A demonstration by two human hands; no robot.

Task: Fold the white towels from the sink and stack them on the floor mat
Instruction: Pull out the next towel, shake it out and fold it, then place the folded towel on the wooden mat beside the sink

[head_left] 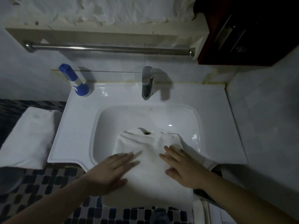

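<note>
Towel point(150, 160): white, draped over the front rim of the sink point(113, 101), reaching into the basin.
Left hand point(111, 170): flat on the towel, fingers straight.
Right hand point(182, 165): flat on the towel, fingers spread.
Folded towel point(27, 136): left of the sink.

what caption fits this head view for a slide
Left hand and right hand flat on a white towel draped over the sink; a folded towel lies on the checkered mat.

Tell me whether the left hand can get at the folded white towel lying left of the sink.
Probably yes. The left hand lies flat on the towel in the sink, gripping nothing, and nothing stands between it and the folded towel, which seems to lie lower, past the sink's rim.
</note>
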